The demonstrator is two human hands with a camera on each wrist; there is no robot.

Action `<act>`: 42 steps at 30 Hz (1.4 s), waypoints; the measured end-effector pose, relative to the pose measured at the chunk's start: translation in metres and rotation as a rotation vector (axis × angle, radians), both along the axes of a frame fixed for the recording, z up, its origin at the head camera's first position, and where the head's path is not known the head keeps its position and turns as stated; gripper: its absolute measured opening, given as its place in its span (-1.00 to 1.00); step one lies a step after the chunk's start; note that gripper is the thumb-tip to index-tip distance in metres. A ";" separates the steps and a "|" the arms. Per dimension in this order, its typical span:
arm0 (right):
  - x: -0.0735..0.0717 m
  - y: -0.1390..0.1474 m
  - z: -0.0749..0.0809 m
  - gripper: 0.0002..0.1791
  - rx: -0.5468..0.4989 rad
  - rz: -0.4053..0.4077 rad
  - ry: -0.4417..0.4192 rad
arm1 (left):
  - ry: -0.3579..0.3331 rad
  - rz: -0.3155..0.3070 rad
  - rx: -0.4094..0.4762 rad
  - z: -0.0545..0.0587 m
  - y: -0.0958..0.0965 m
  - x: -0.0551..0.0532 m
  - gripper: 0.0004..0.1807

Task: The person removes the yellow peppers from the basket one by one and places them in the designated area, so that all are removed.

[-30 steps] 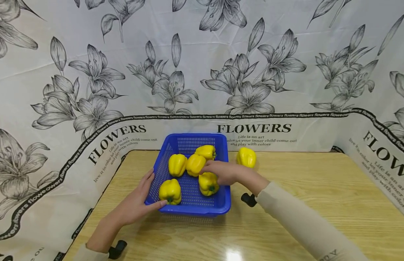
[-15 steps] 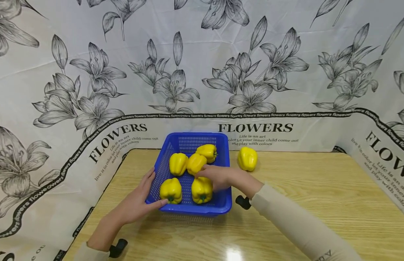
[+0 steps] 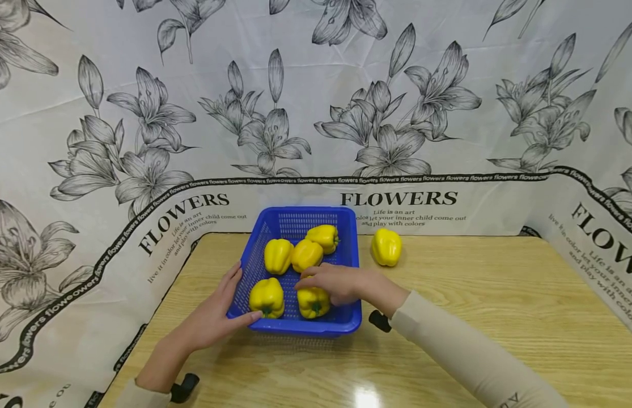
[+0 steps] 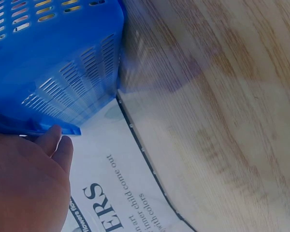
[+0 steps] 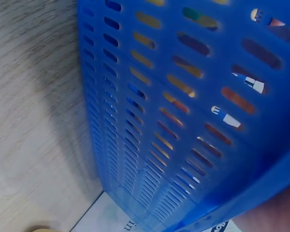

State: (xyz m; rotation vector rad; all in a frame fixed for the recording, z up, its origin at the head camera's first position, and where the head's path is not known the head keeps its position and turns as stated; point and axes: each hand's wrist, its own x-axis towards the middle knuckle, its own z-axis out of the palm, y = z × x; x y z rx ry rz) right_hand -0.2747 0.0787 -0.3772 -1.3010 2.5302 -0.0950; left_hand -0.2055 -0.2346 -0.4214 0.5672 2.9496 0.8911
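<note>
A blue plastic basket (image 3: 341, 327) stands on the table with several yellow bell peppers inside. My left hand (image 3: 208, 320) grips its front left corner, thumb over the front rim and fingers along the left side. In the left wrist view, the fingertips of the left hand (image 4: 31, 179) show at the basket's rim. My right hand (image 3: 341, 283) reaches over the right wall and holds the front right yellow bell pepper (image 3: 314, 306), fingers over its top. Beside that one sits another pepper (image 3: 267, 297), close to the left thumb. The basket wall (image 5: 150, 96) mostly hides the right hand in the right wrist view.
One yellow bell pepper (image 3: 386, 247) lies on the wooden table (image 3: 474, 294), right of the basket. Farther back in the basket, a pepper (image 3: 278, 256) sits with two others. A flower-printed cloth (image 3: 423, 141) hangs behind the table and along its sides.
My right hand has brought the front right pepper left and toward the front of the basket, its stem now facing forward. The left hand has stayed on the basket.
</note>
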 end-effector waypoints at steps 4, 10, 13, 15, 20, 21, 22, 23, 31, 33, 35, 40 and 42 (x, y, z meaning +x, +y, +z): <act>-0.003 0.000 -0.001 -0.24 -0.024 0.015 0.044 | 0.003 0.000 -0.001 0.000 0.000 0.000 0.20; -0.006 0.001 -0.005 -0.29 -0.119 0.052 0.088 | 0.006 0.000 -0.002 -0.001 0.000 0.000 0.20; -0.006 0.002 -0.008 -0.26 -0.155 0.033 0.101 | 0.002 0.001 -0.005 0.000 0.000 0.000 0.19; -0.005 0.002 -0.010 -0.23 -0.185 0.017 0.096 | 0.001 0.001 -0.005 0.000 0.000 0.000 0.19; -0.003 0.006 -0.013 -0.18 -0.314 -0.027 0.103 | 0.005 -0.004 -0.007 0.000 0.000 0.000 0.19; -0.003 0.008 -0.014 -0.17 -0.346 -0.038 0.106 | 0.004 -0.004 -0.009 0.000 0.000 0.000 0.19; -0.003 0.009 -0.014 -0.17 -0.385 -0.047 0.108 | 0.002 -0.005 -0.006 -0.001 0.000 0.000 0.19; -0.004 0.009 -0.015 -0.17 -0.423 -0.056 0.103 | -0.003 -0.004 -0.002 -0.001 0.000 0.000 0.20; -0.012 0.013 -0.017 -0.26 -0.759 -0.168 -0.143 | -0.008 -0.005 0.010 0.000 0.000 0.000 0.18; -0.015 0.015 -0.017 -0.28 -0.815 -0.199 -0.204 | -0.009 -0.005 0.008 0.000 0.000 -0.001 0.18; -0.016 0.018 -0.017 -0.27 -0.862 -0.229 -0.263 | -0.007 -0.006 0.006 0.000 -0.001 -0.001 0.18; -0.017 0.024 -0.014 -0.25 -0.950 -0.262 -0.391 | 0.003 -0.009 0.002 -0.001 0.000 -0.001 0.17; -0.019 0.026 -0.014 -0.27 -0.980 -0.257 -0.426 | 0.004 -0.009 0.003 -0.001 0.000 0.000 0.17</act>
